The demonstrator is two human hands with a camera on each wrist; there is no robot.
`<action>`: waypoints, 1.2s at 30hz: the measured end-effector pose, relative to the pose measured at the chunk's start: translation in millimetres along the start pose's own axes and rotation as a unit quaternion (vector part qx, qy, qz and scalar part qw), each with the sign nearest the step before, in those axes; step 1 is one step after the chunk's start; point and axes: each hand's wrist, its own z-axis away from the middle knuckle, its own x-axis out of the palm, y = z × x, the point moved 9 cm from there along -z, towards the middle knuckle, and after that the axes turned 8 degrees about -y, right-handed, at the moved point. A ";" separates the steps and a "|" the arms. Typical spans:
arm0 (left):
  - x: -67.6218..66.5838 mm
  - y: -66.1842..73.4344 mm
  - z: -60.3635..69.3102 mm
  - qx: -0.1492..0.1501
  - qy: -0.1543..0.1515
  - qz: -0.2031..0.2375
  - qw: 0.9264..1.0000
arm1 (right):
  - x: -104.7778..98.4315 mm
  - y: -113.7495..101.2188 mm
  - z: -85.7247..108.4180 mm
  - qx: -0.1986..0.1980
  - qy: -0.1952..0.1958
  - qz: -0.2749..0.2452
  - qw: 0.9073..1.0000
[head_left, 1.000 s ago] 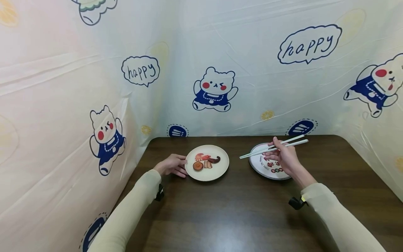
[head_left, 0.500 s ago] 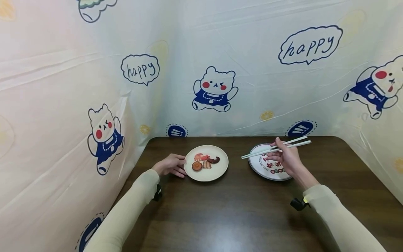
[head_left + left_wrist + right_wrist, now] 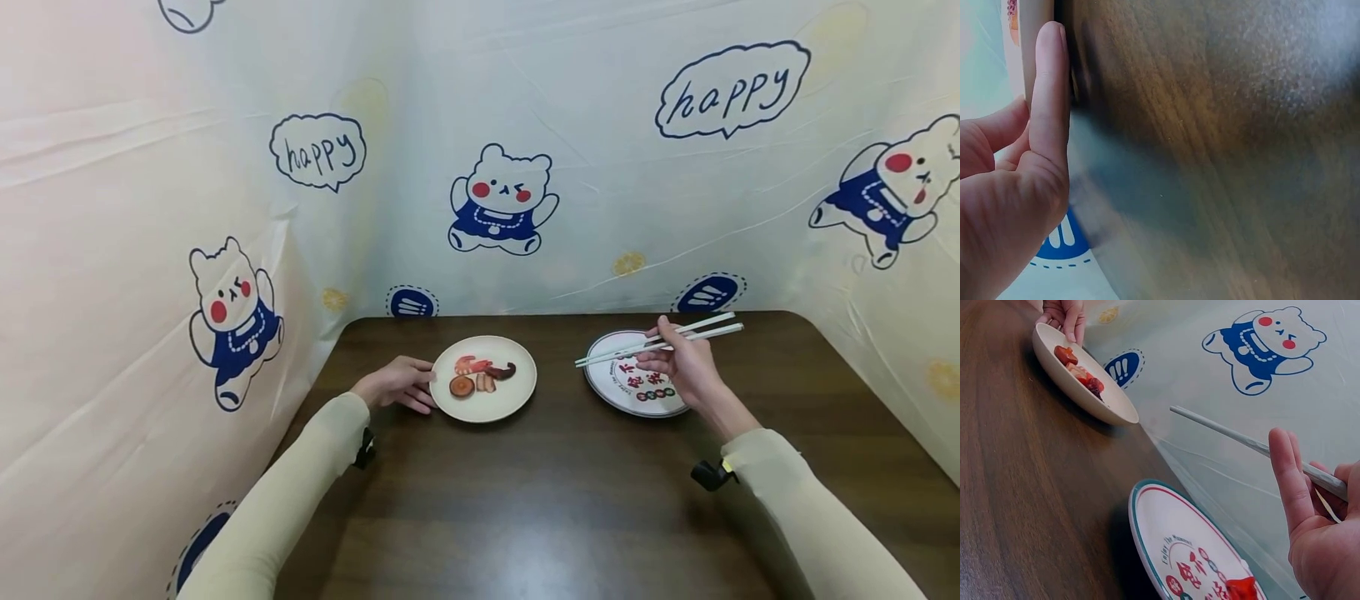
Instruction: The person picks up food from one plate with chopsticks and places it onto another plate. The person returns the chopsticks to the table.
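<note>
My left hand (image 3: 397, 385) pinches the left rim of a cream plate (image 3: 517, 400), with the thumb at the edge and a finger along its underside in the left wrist view. On this plate lie a pink shrimp (image 3: 467, 365), a round mushroom slice (image 3: 462, 386), a small striped meat piece (image 3: 486, 382) and a dark curved piece (image 3: 501, 372). My right hand (image 3: 690, 364) holds pale chopsticks (image 3: 1222, 430) above a white plate (image 3: 606, 385) with red printed characters. The chopstick tips point left, close together, with nothing between them.
In the right wrist view, a red piece (image 3: 1242, 589) shows on the printed plate. Both plates are on a dark wooden table (image 3: 480, 500). A cloth (image 3: 585, 233) with bear prints hangs behind and along the sides.
The head view has tilted and shifted slightly, so everything sits a little higher in it. The hands, plates and chopsticks keep nearly the same places relative to one another.
</note>
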 end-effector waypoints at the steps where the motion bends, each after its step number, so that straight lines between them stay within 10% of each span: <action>1: -0.2 0.2 0.1 -0.001 0.000 -0.003 1.000 | -0.8 -0.6 0.5 -0.001 0.000 -0.001 1.000; 36: 3.9 -5.9 1.8 0.002 -0.024 0.036 0.999 | -74.2 -25.7 16.5 0.000 0.050 -0.039 0.998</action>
